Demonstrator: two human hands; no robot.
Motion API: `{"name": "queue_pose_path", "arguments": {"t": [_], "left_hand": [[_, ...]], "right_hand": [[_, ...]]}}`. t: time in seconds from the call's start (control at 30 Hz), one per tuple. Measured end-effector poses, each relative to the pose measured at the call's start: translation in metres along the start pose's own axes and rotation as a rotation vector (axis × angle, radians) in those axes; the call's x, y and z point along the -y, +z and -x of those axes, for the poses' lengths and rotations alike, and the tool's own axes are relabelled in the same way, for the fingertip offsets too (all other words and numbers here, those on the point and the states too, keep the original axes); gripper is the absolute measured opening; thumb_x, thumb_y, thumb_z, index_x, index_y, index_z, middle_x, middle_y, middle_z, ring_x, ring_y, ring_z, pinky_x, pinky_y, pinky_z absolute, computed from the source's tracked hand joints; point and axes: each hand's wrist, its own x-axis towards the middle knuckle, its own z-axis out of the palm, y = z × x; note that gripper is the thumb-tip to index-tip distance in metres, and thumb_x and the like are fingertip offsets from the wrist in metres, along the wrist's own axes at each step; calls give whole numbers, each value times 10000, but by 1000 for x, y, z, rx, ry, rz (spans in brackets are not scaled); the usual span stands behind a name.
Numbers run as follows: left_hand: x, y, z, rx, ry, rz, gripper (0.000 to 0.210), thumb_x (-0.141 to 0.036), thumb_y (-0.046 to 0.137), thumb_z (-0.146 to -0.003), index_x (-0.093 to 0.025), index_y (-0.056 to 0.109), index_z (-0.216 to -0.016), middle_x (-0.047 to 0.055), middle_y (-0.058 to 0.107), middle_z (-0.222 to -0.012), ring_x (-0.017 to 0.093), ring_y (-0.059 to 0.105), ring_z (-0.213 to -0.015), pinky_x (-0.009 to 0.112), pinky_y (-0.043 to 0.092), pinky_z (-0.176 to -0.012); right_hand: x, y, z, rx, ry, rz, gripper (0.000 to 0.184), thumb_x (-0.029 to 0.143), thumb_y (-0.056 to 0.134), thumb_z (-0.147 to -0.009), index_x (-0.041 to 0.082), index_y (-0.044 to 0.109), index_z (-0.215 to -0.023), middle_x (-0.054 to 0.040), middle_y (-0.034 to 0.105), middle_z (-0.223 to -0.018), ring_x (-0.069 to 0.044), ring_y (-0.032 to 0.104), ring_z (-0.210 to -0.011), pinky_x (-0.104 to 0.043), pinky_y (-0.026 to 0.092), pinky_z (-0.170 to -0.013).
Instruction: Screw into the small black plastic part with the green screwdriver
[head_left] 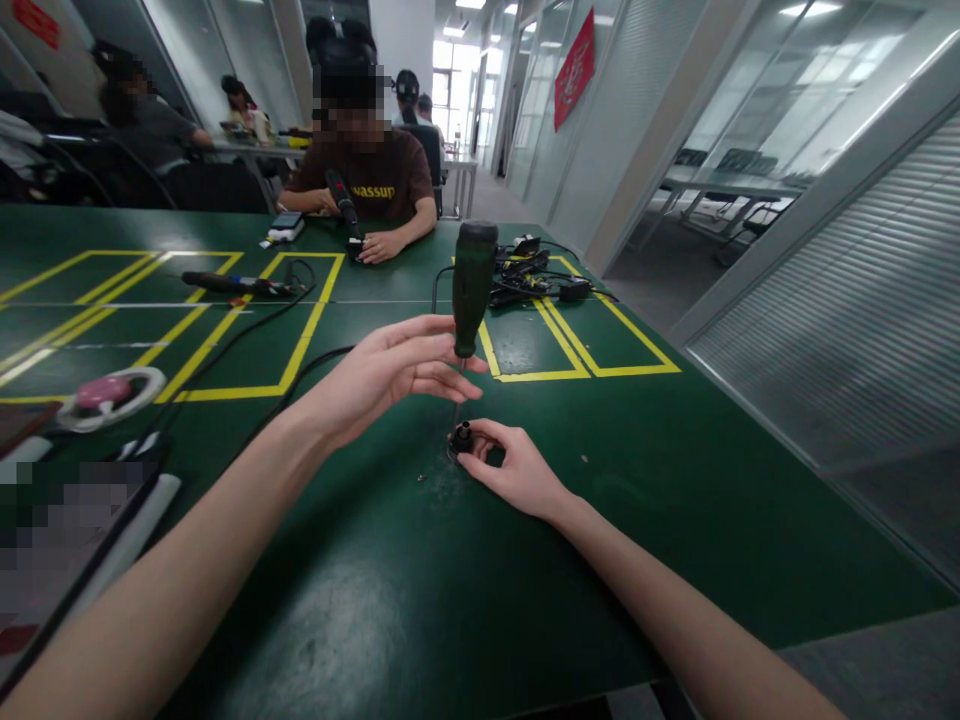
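Observation:
A dark green-handled screwdriver [474, 285] stands nearly upright, its thin shaft running down to a small black round part [461, 438] on the table. My left hand [401, 365] is at the lower end of the handle. Its thumb and index finger meet the handle, while the other fingers stretch loosely past the shaft. Low on the tabletop, my right hand [514, 465] pinches the black part between thumb and fingers. The screwdriver's tip is hidden at the part, so I cannot tell exactly where it sits. A tiny bit [421, 478] lies to the left.
Yellow tape marks the green table [675, 480]. Black cables [525, 275] lie coiled beyond my hands. A corded black tool [236, 284] and a pink-and-white ring-shaped thing [109, 395] are to the left. Across the table, a person [375, 170] handles another black tool [341, 200].

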Motion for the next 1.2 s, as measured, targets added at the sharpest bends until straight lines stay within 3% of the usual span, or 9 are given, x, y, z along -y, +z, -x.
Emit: {"name": "queue_pose_path", "arguments": {"t": [0.27,0.43,0.67,0.97,1.2], "left_hand": [[18,19,26,-232,175,-170,347,-251,733,-896,-145,678,-1222,51,804,-1003,104,744,-732,234,633,-756],[32,21,40,-260,210,-248,369,-255,705,-918,-159,647,-1269,56,796,-1045,110,751,-745,254,657,-792],[41,19,48,-285,311,-424,315,-223,647,-955,-178,631,-1267,25,798,-1018,79,738,-715,232,646,-782],[60,9,49,-386,518,-673,428,-241,672,-947,-193,553,-1356,20,814,-991,96,753,-762,231,643,-739],[67,6,50,-370,629,-886,527,-216,645,-942,-229,506,-1450,30,809,-1002,108,753,-784,217,612,-691]], "right_hand": [[-1,1,7,37,-40,46,303,279,725,-868,153,719,-1143,-24,710,-806,-166,651,-722,-304,535,-721],[0,1,9,41,-50,59,236,262,734,-872,187,720,-1096,-21,720,-821,-166,647,-716,-302,530,-704],[-1,2,11,60,-70,77,286,260,726,-892,182,709,-1166,-48,740,-888,-182,662,-765,-320,541,-732],[2,7,9,71,-87,70,281,245,731,-889,176,710,-1160,-30,721,-845,-170,641,-738,-310,525,-728],[4,8,7,85,-88,79,268,237,721,-891,182,710,-1154,-26,721,-851,-168,640,-752,-312,533,-750]]}}
